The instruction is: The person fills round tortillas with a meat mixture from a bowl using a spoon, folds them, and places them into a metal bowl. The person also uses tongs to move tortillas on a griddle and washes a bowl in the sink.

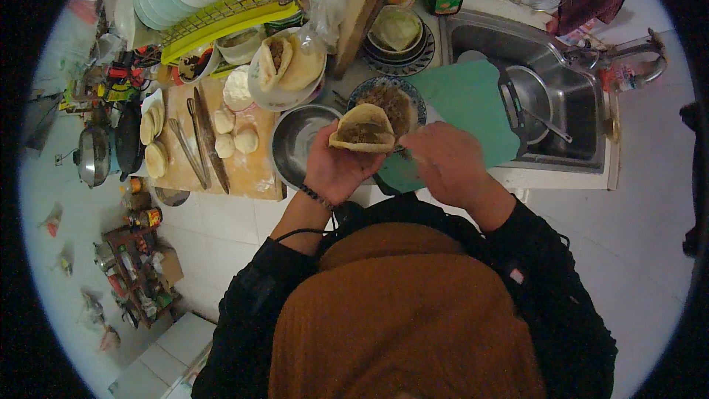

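"Since it's held above the worktop (569, 179), by the near edge, how will that split flatbread (367, 117) handle?"
"Light, soft, likely to tear at its fold; cradle it from below. The left hand (336, 175) does, half-curled around it. The right hand (447, 157), alongside, is blurred: I can't tell its grip."
"Counts?"
"Three small dough balls (246, 141) toward the wooden board's (255, 171) right edge, one steel bowl (289, 146), one patterned dish (420, 97)."

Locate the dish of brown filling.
The dish is at the head view's upper middle, just beyond the flatbread in the left hand, left of the green board.
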Available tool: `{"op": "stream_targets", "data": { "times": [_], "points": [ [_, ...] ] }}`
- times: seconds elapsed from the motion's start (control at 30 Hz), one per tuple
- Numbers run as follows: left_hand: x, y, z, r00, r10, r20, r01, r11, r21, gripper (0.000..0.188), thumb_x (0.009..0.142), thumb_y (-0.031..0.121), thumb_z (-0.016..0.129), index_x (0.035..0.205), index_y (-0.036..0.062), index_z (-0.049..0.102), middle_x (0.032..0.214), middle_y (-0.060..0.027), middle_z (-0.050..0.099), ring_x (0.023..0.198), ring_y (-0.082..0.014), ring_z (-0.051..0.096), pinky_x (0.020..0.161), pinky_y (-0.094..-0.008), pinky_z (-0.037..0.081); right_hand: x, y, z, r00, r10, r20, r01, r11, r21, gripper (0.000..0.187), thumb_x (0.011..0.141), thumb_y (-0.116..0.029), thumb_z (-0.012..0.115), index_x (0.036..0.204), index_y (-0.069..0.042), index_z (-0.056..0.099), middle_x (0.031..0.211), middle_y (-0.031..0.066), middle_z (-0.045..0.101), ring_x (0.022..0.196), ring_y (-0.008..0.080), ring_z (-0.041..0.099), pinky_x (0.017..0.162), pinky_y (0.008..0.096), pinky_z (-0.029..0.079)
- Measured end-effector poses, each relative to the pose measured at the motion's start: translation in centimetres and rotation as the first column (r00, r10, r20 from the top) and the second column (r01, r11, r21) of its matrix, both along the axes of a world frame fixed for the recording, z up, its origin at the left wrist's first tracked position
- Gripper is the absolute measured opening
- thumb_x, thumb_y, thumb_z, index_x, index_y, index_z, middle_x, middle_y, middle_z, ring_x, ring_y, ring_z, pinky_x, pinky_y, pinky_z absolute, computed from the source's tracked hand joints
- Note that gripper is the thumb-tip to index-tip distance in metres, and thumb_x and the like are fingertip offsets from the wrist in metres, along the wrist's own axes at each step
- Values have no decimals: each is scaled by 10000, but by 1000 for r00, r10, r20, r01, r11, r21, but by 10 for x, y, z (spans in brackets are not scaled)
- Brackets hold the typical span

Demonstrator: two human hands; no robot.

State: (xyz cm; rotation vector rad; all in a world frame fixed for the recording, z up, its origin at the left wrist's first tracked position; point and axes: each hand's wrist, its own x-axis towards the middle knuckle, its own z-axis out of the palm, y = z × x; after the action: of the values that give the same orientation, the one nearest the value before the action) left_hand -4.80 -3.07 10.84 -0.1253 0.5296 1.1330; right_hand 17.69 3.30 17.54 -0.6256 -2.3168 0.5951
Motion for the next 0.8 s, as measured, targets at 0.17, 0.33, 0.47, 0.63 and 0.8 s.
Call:
{"op": "stream_targets", "data": {
  "times": [0.17,0.33,0.47,0.63,0.8],
  "points": [
    [-10,-5,-5,995,84,-58,-86,996,-24,556,998,475,461,1388,84,530,1358,-147,593,1238,-343,575,999,-479,521,14,8,-7,960,-221,-170,200,971,-134,180,908,-103,612,1064,-54,688,970,158,695,874,361,681,762,424,564],
    [-45,-31,1,959,231,-164,-248,965,-87,573,984,472,527,1401,80,508,1372,-172,569,1241,-386,571,1007,-494,544,5,8,-49,922,-363,132,385,836,-391,199,960,-132,568,1096,-37,677,1010,163,691,931,366,670,830,464,549],
    [-66,-47,3,948,268,-172,-282,958,-59,584,1002,483,497,1413,68,489,1381,-185,556,1262,-417,553,1010,-489,552,-21,-12,-83,993,-105,51,116,954,-275,186,960,-143,575,1083,-39,669,985,171,681,904,381,660,822,471,537],
    [-68,-54,-3,949,269,-164,-274,962,-9,586,1011,477,490,1420,59,481,1387,-193,548,1263,-427,553,1002,-490,558,-11,-3,-93,957,-205,204,240,957,-165,156,940,-91,591,1070,-38,659,968,178,674,886,393,657,778,446,543],
    [-63,-56,-3,947,284,-150,-290,957,-22,588,1017,467,482,1433,51,467,1405,-214,528,1273,-463,533,1053,-526,514,-11,-3,-97,983,-181,25,181,949,-259,169,914,-68,602,1072,-39,653,1003,171,677,902,376,668,785,433,553]
  ]
}}
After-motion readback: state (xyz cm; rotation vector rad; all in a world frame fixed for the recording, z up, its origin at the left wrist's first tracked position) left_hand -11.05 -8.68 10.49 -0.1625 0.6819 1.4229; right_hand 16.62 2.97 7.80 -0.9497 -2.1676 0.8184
